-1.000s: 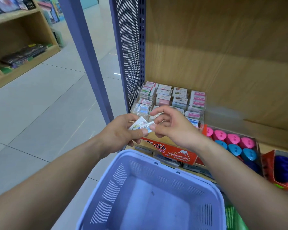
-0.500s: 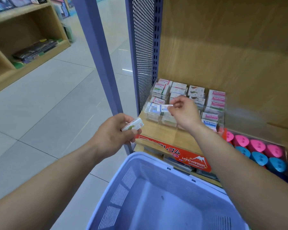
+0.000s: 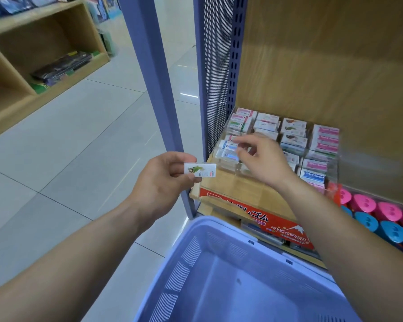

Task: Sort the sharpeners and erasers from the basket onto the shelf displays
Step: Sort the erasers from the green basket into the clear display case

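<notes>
Shop aisle, head view: wood-backed shelf (image 3: 300,66) carries a clear acrylic divided display (image 3: 321,159) packed with wrapped erasers by design; left hand (image 3: 163,180) pinches a small white paper-sleeved eraser with green print (image 3: 200,169) by one short end. Right hand (image 3: 263,159), fingers loosely spread, holds nothing visible over the front-left compartment. Eraser looks light, stiff, non-fragile, so an end or long-edge pinch suits; lilac plastic basket (image 3: 196,259) below shows no stock.

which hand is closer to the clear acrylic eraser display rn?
Right. The right hand is over the clear acrylic eraser display, fingers at its front-left compartments. The left hand is off to its left, beyond the shelf edge, pinching a white paper-sleeved eraser.
</notes>
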Demonstrator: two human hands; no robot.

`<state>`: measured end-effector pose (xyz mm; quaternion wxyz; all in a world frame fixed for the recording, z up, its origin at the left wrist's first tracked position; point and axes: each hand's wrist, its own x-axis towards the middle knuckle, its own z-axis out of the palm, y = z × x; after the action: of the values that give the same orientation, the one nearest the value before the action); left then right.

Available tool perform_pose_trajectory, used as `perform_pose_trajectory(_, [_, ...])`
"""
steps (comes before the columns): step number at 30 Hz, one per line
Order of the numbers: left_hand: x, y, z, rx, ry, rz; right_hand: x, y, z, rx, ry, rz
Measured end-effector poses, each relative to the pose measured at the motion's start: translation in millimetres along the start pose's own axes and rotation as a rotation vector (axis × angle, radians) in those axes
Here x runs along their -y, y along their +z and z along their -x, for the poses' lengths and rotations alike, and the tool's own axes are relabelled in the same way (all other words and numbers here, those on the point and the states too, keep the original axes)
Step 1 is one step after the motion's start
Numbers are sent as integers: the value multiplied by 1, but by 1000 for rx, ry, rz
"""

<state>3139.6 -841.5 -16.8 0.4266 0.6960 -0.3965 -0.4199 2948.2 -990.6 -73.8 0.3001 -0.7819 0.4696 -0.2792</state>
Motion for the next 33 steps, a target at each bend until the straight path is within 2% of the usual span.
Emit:
perform_pose_trajectory(3, [-2, 3, 3, 19, 0, 22, 31, -10, 34, 177, 18, -346])
perform_pose_trajectory(5, [-4, 5, 6, 41, 4, 34, 41, -9, 49, 262, 31, -468])
perform_pose_trajectory(10, [-7, 16, 12, 118, 56, -22, 48, -7, 68, 248, 62, -589])
perform_pose_trajectory(23, [-18, 98, 15, 299, 254, -426, -21, -78, 122, 174, 207, -338])
perform_pose_trajectory(26, [-21, 107, 12, 316, 259, -587, -47, -88, 110, 53, 280, -260])
perform_pose_trajectory(29, [-23, 109, 9, 297, 267, -708, -64, -88, 78, -104, 278, -147])
perform_pose_trajectory(31, [-25, 109, 7, 300, 278, -761, -68, -81, 56, -123, 254, -98])
perform_pose_trajectory(33, [-25, 108, 4, 301, 286, -799, -73, -69, 40, -63, 231, 62])
